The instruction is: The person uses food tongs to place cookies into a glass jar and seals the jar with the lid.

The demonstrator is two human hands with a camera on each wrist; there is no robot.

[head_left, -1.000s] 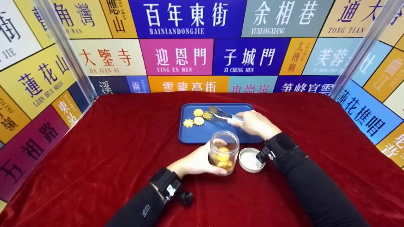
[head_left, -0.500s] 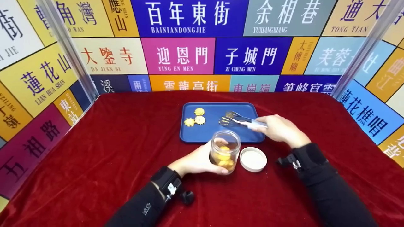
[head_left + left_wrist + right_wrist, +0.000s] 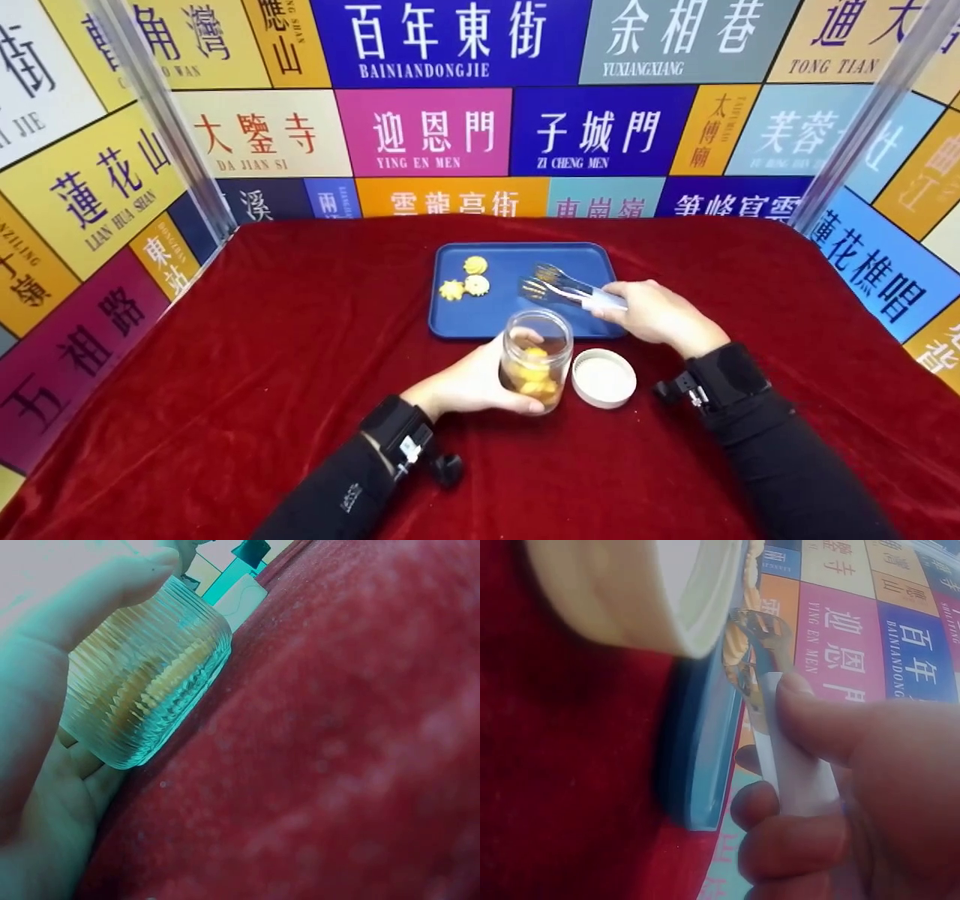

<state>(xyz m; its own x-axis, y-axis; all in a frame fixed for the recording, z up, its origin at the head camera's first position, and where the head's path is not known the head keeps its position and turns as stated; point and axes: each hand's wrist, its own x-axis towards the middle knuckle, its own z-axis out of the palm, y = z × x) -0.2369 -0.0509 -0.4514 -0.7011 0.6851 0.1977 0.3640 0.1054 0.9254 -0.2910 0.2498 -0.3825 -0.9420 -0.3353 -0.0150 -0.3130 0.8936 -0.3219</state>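
The two hands were well apart, each with its fingers curled round something. The left hand (image 3: 476, 382) was clamped round a clear glass jar (image 3: 538, 360), its thumb on the near side and fingertips showing through the far side. The jar stood at the near edge of a blue tray (image 3: 502, 322), its mouth open, with yellow cookies (image 3: 534, 379) piled in its lower part. The left wrist view showed fine ridges down the glass and the jar's base close to the red cloth (image 3: 300, 337) that covered the desk; whether it touched could not be told.

The right hand (image 3: 664, 313), by the right end of the tray, gripped the pale handle of a pair of tongs (image 3: 574, 293). Their metal ends pointed left above the right part of the tray and stood apart; whether anything lay between them was not clear.

Three cookies (image 3: 477, 285) sat close together on the left part of the tray, one farther back than the others. A white lid (image 3: 604, 379) lay just right of the jar, hollow side up. Both arms wore dark sleeves (image 3: 799, 457) and black wrist straps (image 3: 727, 371). Beyond the desk rose a wall of coloured panels (image 3: 424, 135) with large characters.
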